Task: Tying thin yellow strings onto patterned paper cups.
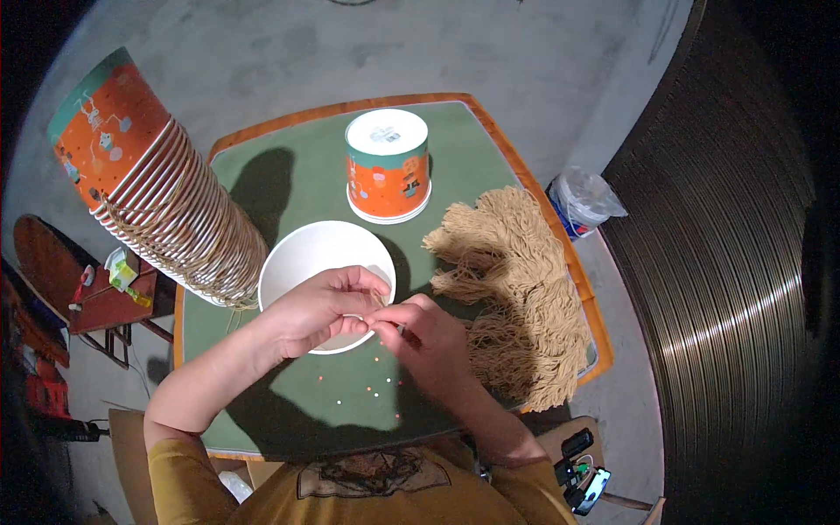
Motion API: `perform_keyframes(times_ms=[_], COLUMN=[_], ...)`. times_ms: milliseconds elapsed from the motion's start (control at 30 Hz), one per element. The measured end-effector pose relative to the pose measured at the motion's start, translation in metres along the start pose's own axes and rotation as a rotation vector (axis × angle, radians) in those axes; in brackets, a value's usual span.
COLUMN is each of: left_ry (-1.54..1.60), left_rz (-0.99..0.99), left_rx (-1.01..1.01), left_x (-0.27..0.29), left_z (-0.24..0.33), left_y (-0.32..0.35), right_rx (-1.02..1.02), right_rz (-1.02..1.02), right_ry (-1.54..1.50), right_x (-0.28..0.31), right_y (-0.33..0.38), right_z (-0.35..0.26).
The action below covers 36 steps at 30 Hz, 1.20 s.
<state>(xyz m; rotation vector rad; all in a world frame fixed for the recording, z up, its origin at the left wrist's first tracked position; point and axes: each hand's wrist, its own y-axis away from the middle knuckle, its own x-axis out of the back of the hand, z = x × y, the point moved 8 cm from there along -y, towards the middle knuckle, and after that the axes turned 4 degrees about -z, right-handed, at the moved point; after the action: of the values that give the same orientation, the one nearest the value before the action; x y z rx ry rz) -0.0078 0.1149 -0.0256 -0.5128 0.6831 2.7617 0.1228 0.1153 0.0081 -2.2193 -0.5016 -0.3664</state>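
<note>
– As the worktop (472, 157) is viewed from above, where is the tan strand (378, 300) found?

– Between the left hand (317, 306) and the right hand (429, 346), above the near right part of the white bowl (293, 254). Only a thin sliver is shown, so its long axis cannot be told.

– How is each grip set?

– A fingertip pinch is formed by both hands, the tips being held together or nearly so. The strand appears to be grasped there, though much is hidden by the fingers.

– Which hand is placed nearer the yarn bundle (534, 289)?

– The right; the bundle is laid just to its right, with its long axis directed from far to near along the right edge.

– What else is shown?

– Small orange and white beads (376, 395) are scattered on the near side of the hands, and an upturned orange bucket (388, 184) is stood beyond the bowl.
</note>
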Motion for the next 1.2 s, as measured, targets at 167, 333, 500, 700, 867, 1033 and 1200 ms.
perform_keyframes(times_ms=[167, 333, 500, 700, 867, 1033, 1200], left_ry=[-0.121, -1.476, -1.287, -1.164, -1.034, -1.033, -0.994], left_rz=[0.023, 0.271, 0.248, 0.213, 0.23, 0.17, 0.137], left_rx=[-0.045, -0.818, -0.724, -0.673, -0.54, -0.53, -0.441], left_x=[-0.002, -0.055, -0.052, -0.046, -0.035, -0.036, -0.035], left_z=[0.001, 0.046, 0.042, 0.041, 0.038, 0.038, 0.035], left_y=[0.005, 0.044, 0.041, 0.038, 0.033, 0.032, 0.031], right_rx=[-0.419, -0.394, -0.391, -0.346, -0.407, -0.409, -0.366], right_rz=[0.011, 0.029, -0.144, 0.062, -0.082, -0.063, -0.047], right_ry=[-0.396, -0.533, -0.219, -0.301, -0.227, -0.128, -0.198], right_x=[0.004, 0.003, -0.004, 0.003, 0.005, 0.0, -0.003], right_y=[0.017, 0.015, 0.006, 0.008, 0.004, 0.004, 0.005], right_z=[0.045, 0.046, 0.03, 0.028, 0.027, 0.025, 0.027])
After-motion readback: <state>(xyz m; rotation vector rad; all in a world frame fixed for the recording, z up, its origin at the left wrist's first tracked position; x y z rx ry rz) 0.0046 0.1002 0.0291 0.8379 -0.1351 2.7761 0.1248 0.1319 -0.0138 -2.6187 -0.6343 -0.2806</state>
